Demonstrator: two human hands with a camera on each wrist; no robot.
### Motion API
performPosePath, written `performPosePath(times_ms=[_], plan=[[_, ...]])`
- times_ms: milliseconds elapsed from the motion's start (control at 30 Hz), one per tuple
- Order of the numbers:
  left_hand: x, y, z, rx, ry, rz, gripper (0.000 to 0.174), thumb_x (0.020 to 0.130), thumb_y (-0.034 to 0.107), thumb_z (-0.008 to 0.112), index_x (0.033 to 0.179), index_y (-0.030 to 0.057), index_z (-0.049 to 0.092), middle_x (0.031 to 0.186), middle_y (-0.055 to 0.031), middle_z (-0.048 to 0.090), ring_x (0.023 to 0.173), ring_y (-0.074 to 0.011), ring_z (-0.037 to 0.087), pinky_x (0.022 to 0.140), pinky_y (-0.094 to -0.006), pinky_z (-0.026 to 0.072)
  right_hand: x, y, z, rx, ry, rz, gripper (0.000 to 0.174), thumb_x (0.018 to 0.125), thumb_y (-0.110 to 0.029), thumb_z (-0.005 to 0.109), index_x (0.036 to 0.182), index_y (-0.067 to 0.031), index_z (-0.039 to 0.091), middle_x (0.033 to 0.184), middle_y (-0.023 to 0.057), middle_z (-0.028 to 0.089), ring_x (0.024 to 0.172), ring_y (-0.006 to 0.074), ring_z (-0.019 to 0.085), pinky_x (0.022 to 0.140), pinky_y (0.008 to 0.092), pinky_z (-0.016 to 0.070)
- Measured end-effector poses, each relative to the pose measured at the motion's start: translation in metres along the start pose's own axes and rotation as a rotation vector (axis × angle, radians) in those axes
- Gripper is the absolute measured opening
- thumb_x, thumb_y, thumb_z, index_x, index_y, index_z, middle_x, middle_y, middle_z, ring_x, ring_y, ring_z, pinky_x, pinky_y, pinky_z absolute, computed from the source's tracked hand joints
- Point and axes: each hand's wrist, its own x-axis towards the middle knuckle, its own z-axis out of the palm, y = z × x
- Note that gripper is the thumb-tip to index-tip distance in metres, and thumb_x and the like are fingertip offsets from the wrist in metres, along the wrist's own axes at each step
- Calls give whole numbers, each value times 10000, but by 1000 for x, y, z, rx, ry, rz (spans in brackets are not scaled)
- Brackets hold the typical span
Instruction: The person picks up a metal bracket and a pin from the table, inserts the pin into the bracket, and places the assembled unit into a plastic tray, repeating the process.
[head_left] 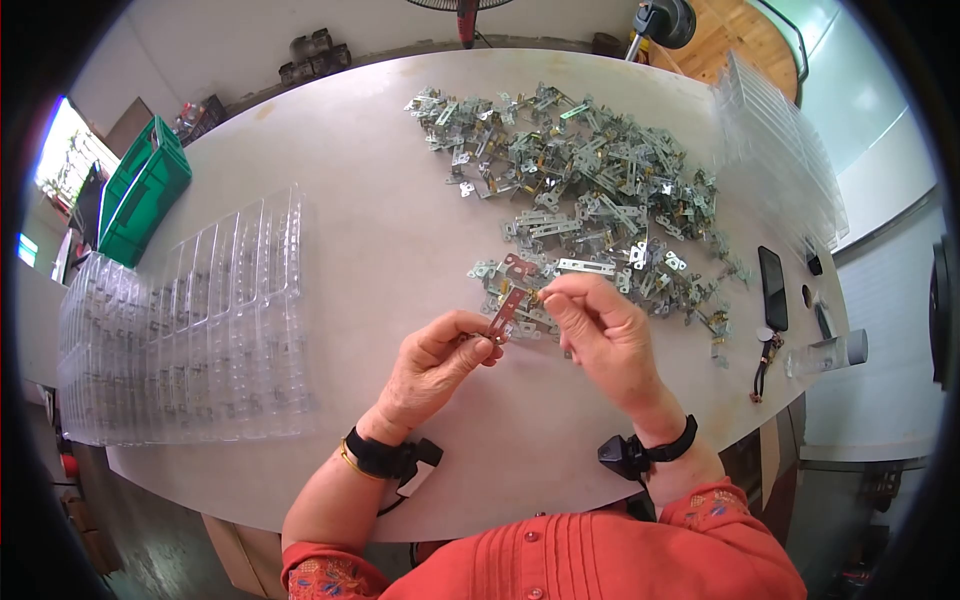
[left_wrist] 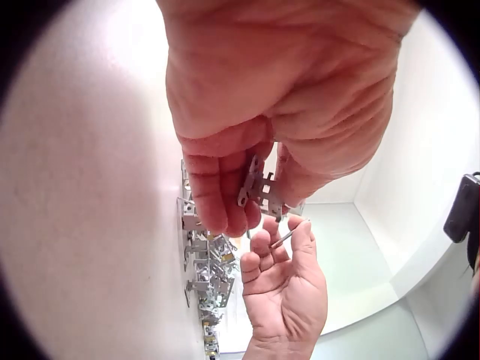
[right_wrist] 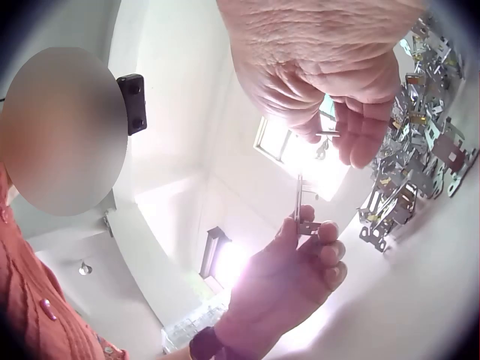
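Observation:
My left hand pinches a flat metal bracket plate upright just above the table. In the left wrist view the bracket sits between the thumb and fingers of that hand. My right hand is close on its right and pinches a small thin pin between thumb and forefinger, near the plate's top end. The right wrist view shows the pin in the right hand, a short way above the bracket held by the left hand.
A large pile of metal brackets covers the far right of the grey table. Clear plastic trays lie at the left and more are stacked at the right. A green crate and a phone are nearby.

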Motion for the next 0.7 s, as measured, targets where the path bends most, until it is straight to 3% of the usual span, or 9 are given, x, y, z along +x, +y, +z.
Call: performPosePath(times_ms=[167,333,567,700], plan=[[0,-2,-2,18,36,17,196,1012,106,630,1171,-8,637,1124,-72,685,989,-143,656,904,-318,541,-5,-1,9,-121,-99,-69,89,1007,-120,644,1060,-53,671,758,-9,626,645,69,482,584,248,426],[0,-1,-2,41,59,-9,197,1003,84,639,1177,-8,625,1125,-64,682,990,-137,654,908,-312,538,-6,-5,13,-245,-111,-41,97,975,-70,645,1064,-37,658,747,78,625,649,109,550,596,288,460],[0,1,1,53,97,-16,190,972,27,666,1149,-5,607,1076,-35,660,977,-111,638,904,-279,528,-7,-5,15,-204,-77,3,88,964,-57,646,1047,-26,651,723,100,629,607,142,564,573,302,460],[0,0,-1,126,101,-25,196,959,3,676,1143,2,609,1068,-25,653,980,-88,619,897,-260,520,-7,-3,17,-272,-81,-85,74,957,-59,651,1023,-28,640,728,121,636,580,198,578,560,319,460]])
